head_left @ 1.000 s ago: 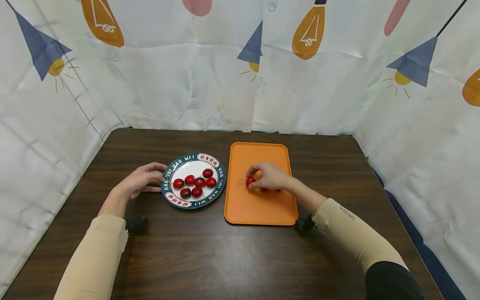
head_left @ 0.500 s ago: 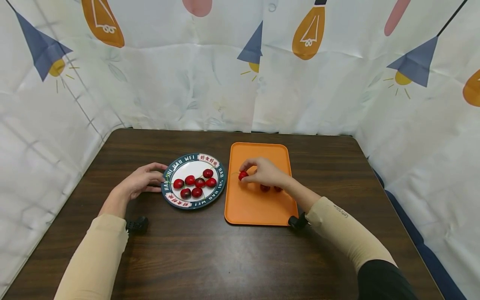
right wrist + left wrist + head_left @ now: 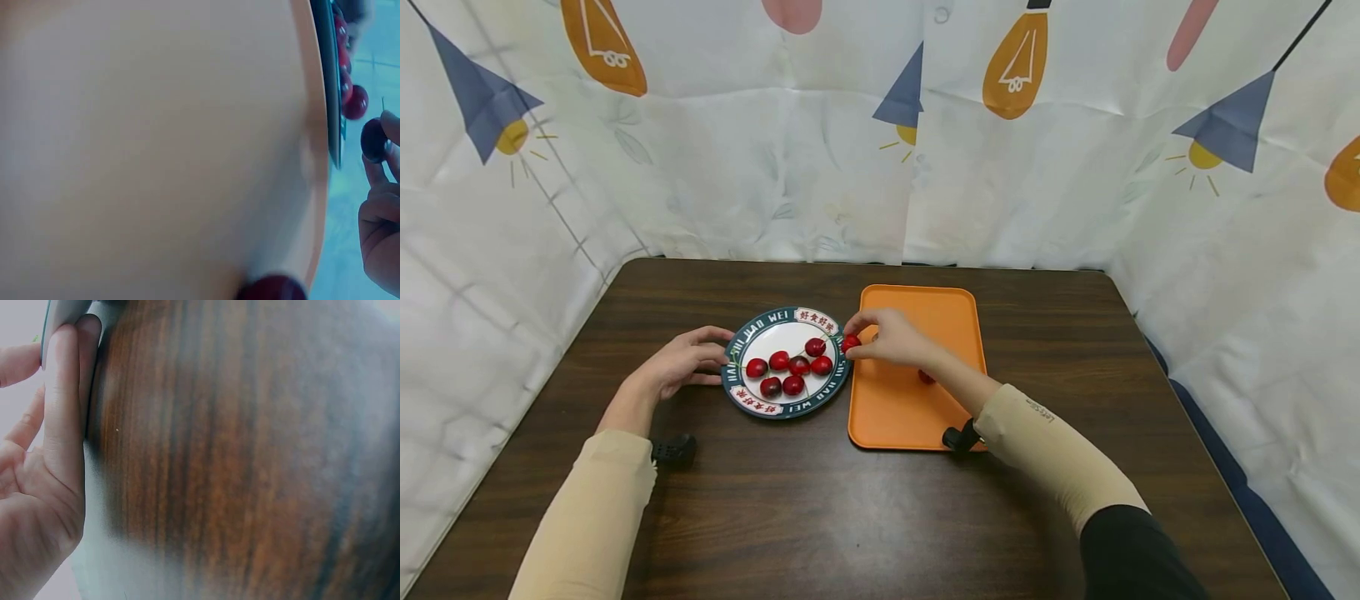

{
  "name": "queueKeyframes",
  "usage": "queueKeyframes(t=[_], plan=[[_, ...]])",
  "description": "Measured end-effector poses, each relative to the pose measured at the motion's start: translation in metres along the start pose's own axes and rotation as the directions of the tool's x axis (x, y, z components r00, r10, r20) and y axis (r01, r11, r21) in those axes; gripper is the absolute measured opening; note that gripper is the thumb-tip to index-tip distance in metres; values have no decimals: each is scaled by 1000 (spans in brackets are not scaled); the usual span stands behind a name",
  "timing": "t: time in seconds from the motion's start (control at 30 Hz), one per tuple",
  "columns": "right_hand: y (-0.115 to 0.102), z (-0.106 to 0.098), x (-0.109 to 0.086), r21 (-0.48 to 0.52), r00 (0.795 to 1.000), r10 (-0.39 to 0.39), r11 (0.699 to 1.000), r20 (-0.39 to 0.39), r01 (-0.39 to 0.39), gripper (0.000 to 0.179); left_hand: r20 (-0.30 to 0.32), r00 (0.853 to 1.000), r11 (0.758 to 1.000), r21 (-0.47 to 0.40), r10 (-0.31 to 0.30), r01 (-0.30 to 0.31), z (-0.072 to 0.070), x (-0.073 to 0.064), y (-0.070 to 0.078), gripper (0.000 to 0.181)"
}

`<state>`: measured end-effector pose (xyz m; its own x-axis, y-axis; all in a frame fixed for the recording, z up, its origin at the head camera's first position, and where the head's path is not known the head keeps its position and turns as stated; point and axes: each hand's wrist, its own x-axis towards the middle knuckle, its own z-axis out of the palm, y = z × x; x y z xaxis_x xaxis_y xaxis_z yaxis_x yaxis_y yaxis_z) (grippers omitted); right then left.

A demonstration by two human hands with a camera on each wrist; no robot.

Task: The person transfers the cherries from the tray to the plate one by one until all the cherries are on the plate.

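A round plate [image 3: 786, 409] with a dark patterned rim stands left of the table's middle, bearing several red cherries [image 3: 793, 384]. At its left edge, my left hand [image 3: 679, 363] holds the rim; the left wrist view has fingers [image 3: 62, 403] against the plate's underside and another above the rim. My right hand [image 3: 891, 336] pinches a single cherry [image 3: 850, 343] between thumb and fingers, close over the plate's right rim. Beneath that arm lies an orange tray [image 3: 880, 417]. Another cherry [image 3: 927, 377] rests on the tray, partly covered by the forearm.
Plate and tray sit side by side, nearly touching, on a dark wood table [image 3: 820, 517]. A white printed curtain [image 3: 835, 183] encloses the back and sides. Black devices are strapped at the left wrist [image 3: 675, 450] and the right wrist [image 3: 961, 437].
My right hand has carried the pinched cherry leftward from over the tray to the plate's right rim. My left hand has stayed at the plate's left edge.
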<state>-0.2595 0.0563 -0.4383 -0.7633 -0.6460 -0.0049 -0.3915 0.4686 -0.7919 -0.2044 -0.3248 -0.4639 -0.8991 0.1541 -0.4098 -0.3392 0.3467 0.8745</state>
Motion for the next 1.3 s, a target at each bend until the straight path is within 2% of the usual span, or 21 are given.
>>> queueKeyframes(t=[0.3,0.47,0.77,1.0,1.3], plan=[[-4,23,18,-24,1000,-21,999,-1,21,31,17,1000,1000,-10,-7,8,0,3,-1,60],[-7,28,24,-1,1000,-6,1000,3,6,30,14,1000,1000,-4,-8,8,0,2,0,60],[-12,34,33,-66,1000,12,998,16,-11,31,15,1000,1000,-2,0,0,0,1,1,59],[-14,38,36,-33,1000,24,999,15,-24,31,12,1000,1000,-5,-10,10,2,-3,4,60],[-14,34,33,59,1000,-13,998,-9,14,38,3,1000,1000,-8,-4,4,1,-4,4,58]])
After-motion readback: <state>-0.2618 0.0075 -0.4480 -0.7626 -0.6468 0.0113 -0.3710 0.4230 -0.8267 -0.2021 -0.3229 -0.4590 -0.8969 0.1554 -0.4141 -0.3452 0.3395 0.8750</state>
